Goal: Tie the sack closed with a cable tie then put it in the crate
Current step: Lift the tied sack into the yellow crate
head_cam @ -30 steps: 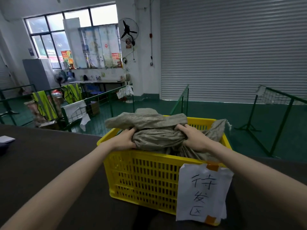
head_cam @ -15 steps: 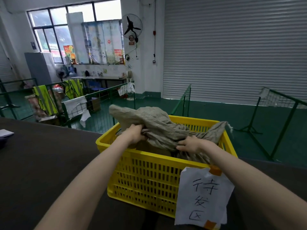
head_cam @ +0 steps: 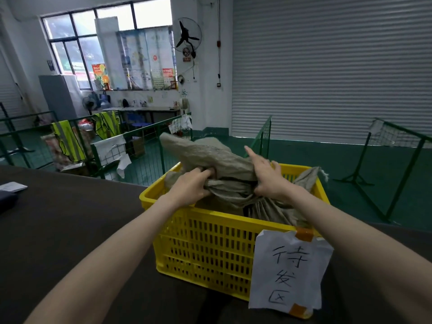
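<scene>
Raised higher, the coarse crumpled cloth is gripped by left hand and right hand.

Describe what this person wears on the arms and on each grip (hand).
Nothing worn shows. The left forearm and right forearm are bare up to the frame edge, with no sleeve, watch or bracelet. The left grip and right grip, both hands, carry no glove and no ring visible.
</scene>
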Demonstrator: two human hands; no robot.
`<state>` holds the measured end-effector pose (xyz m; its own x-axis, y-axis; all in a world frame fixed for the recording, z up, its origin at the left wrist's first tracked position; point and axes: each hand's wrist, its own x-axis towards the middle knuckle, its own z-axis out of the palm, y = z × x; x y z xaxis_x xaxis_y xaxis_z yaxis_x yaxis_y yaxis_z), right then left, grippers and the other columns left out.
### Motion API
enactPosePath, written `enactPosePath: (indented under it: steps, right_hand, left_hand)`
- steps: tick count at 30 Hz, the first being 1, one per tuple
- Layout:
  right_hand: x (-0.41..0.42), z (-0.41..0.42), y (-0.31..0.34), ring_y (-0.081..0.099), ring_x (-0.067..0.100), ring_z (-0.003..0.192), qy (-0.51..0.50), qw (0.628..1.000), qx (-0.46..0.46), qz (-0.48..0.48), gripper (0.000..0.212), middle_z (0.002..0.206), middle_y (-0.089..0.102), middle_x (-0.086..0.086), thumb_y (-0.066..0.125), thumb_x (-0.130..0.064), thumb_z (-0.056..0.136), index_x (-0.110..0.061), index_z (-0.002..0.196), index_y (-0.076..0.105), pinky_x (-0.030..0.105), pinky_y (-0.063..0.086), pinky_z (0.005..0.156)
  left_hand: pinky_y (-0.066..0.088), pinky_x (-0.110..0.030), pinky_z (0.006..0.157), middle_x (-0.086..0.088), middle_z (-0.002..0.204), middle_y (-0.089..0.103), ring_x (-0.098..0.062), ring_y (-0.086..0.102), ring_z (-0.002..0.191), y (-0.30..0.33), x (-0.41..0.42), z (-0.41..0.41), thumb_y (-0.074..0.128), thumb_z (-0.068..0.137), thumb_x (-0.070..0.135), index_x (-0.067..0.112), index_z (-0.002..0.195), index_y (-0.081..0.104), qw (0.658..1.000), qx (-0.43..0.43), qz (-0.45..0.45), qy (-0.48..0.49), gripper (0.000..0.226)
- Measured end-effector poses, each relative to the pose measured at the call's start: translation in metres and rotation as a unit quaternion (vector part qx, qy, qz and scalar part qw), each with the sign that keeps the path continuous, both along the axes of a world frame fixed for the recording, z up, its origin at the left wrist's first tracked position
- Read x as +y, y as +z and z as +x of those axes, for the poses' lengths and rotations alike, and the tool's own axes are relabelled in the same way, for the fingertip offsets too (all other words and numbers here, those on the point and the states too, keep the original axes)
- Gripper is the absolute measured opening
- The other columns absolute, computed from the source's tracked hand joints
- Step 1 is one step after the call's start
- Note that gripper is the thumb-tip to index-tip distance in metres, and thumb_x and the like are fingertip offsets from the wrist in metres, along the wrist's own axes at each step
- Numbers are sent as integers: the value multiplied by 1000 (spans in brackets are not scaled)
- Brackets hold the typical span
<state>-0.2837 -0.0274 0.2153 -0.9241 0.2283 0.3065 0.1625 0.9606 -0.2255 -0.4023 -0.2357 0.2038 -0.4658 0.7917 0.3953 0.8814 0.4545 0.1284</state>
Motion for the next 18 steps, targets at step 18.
enactPosePath:
  steps: [18]
  right_hand:
    - [-29,12,-13,30,33,130,57,896,-136,420,31,137,46,10,47,-14,91,-9,119,60,50,26,103]
  left_hand:
    - [7,-48,115,-9,144,47,-27,37,138,10,1,16,69,77,26,23,148,-21,928,340,-153,-8,114]
